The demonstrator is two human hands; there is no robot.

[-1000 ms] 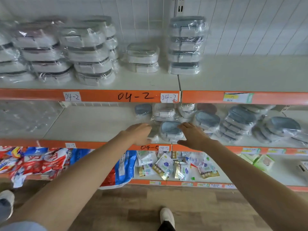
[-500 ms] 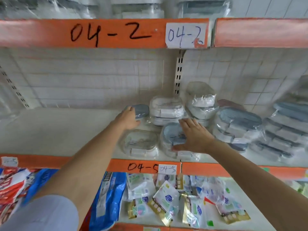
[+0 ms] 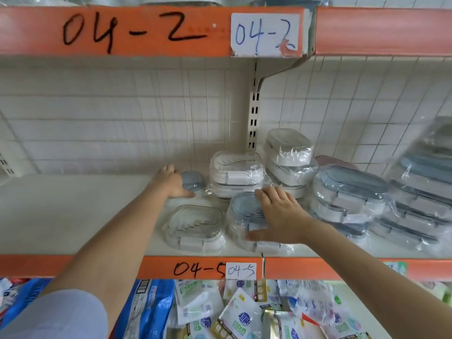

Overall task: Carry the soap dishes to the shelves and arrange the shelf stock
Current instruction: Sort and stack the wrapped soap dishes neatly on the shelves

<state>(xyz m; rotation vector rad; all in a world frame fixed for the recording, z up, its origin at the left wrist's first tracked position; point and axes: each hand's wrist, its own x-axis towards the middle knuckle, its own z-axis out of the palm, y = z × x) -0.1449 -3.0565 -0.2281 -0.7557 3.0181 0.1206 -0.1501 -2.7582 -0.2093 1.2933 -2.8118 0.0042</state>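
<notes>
Both bare forearms reach forward and up, converging slightly. The left hand (image 3: 172, 183) lies farther forward, back of the hand upward, its fingers extended and hidden past the knuckles. The right hand (image 3: 277, 212), nearer and to its right, is laid flat, palm down, fingers straight and thumb spread leftward.

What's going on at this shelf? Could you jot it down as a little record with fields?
Place: shelf labelled 04-5
Stock: wrapped soap dishes, stacked and leaning to the right
Left hand: on a small grey dish at the back
Right hand: fingers spread flat on a blue-lidded dish
Front: clear dish, untouched
Below: packets
</notes>
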